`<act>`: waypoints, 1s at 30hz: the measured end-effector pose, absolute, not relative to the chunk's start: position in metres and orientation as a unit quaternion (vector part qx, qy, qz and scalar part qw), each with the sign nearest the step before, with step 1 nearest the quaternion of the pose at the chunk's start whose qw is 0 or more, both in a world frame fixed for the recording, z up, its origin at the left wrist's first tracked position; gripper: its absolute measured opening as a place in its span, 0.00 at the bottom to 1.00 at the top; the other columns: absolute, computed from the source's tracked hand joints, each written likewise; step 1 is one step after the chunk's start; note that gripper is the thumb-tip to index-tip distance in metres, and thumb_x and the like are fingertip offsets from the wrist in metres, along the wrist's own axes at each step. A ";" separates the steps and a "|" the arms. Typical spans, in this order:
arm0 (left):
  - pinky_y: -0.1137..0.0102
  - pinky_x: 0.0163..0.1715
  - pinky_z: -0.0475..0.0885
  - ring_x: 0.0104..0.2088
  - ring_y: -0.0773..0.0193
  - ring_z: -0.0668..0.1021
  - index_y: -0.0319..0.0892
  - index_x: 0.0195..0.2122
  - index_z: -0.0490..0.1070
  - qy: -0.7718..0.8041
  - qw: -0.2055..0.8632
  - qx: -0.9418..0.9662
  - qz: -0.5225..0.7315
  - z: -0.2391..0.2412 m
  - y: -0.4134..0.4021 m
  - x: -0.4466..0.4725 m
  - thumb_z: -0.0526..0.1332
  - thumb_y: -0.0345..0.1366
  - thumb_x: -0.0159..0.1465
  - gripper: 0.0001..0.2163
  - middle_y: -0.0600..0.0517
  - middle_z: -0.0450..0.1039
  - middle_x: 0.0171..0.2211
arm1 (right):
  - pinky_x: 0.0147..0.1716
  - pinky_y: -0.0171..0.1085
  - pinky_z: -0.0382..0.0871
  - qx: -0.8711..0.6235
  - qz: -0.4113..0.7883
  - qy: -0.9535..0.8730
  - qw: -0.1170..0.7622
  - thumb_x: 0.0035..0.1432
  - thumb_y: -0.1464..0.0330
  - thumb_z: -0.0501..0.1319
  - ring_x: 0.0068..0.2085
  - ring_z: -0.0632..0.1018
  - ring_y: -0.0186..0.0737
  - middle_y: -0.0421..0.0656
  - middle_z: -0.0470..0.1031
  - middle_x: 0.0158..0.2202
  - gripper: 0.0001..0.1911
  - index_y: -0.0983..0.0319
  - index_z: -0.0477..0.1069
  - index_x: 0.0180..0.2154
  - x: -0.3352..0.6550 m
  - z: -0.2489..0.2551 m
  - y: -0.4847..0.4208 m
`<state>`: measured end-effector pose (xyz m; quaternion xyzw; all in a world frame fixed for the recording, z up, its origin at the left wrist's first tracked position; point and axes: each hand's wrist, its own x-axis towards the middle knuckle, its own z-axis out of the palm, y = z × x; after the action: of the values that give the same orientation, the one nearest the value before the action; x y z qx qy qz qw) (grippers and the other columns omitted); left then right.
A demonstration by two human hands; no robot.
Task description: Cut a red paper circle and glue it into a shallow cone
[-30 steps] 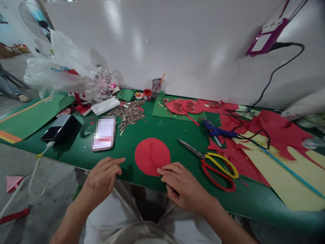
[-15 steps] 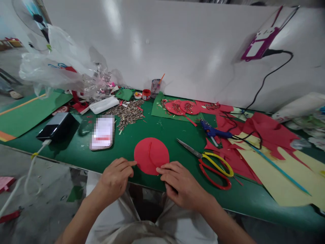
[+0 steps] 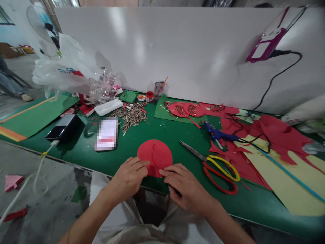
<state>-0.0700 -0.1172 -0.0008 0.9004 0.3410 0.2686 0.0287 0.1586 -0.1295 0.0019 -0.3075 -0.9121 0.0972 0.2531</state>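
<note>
A red paper circle (image 3: 163,153) lies flat at the table's near edge. A thin red strip (image 3: 152,151) runs down it in a curve toward my right fingertips. My left hand (image 3: 133,174) reaches over the circle's lower left part, its index finger stretched out above the paper and nothing visible in its grasp. At the lower right rim, my right hand (image 3: 181,181) has thumb and fingertips together at the strip's lower end. Scissors (image 3: 213,166) with one yellow and one red handle lie to the right of that hand, blades half closed and pointing toward the circle.
A blue glue gun (image 3: 219,132) and its cord lie among red scraps. Sunflower seeds (image 3: 133,117) are heaped behind a phone (image 3: 108,134). A black power bank (image 3: 64,127) is at left. Seed-covered red circles (image 3: 186,109) lie on green paper. A white wall board (image 3: 177,51) stands behind.
My left hand has moved right and inward, from beside the circle's left edge to over its lower left part. My right hand stays at the lower right rim. The view has shifted slightly.
</note>
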 end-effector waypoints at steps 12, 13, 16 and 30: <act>0.64 0.35 0.66 0.38 0.60 0.71 0.40 0.27 0.66 0.372 0.025 0.892 0.257 -0.005 -0.118 -0.070 0.48 0.23 0.61 0.11 0.46 0.74 0.40 | 0.44 0.44 0.64 -0.308 0.102 -0.915 0.240 0.48 0.78 0.53 0.45 0.71 0.42 0.46 0.76 0.42 0.12 0.62 0.69 0.36 0.160 0.002 -0.130; 0.64 0.35 0.66 0.38 0.60 0.71 0.40 0.27 0.66 0.371 0.026 0.891 0.259 -0.005 -0.118 -0.069 0.48 0.22 0.60 0.11 0.46 0.74 0.40 | 0.44 0.44 0.64 -0.308 0.101 -0.916 0.237 0.48 0.77 0.53 0.45 0.71 0.42 0.46 0.76 0.42 0.12 0.62 0.69 0.36 0.160 0.001 -0.130; 0.64 0.36 0.66 0.38 0.60 0.71 0.40 0.26 0.66 0.371 0.038 0.892 0.256 -0.005 -0.118 -0.065 0.49 0.22 0.60 0.10 0.48 0.75 0.40 | 0.44 0.44 0.64 -0.309 0.100 -0.916 0.237 0.49 0.77 0.53 0.45 0.71 0.42 0.46 0.76 0.42 0.12 0.62 0.69 0.36 0.160 0.001 -0.130; 0.64 0.36 0.67 0.38 0.60 0.71 0.40 0.26 0.67 0.370 0.040 0.895 0.246 -0.006 -0.118 -0.065 0.50 0.22 0.60 0.10 0.48 0.75 0.40 | 0.45 0.45 0.63 -0.313 0.096 -0.917 0.228 0.49 0.77 0.54 0.45 0.71 0.43 0.46 0.75 0.43 0.12 0.62 0.69 0.36 0.161 -0.001 -0.131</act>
<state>-0.0647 -0.1180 -0.0059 0.8948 0.3700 0.2464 0.0401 0.1608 -0.1308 -0.0006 -0.3133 -0.9168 0.0957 0.2284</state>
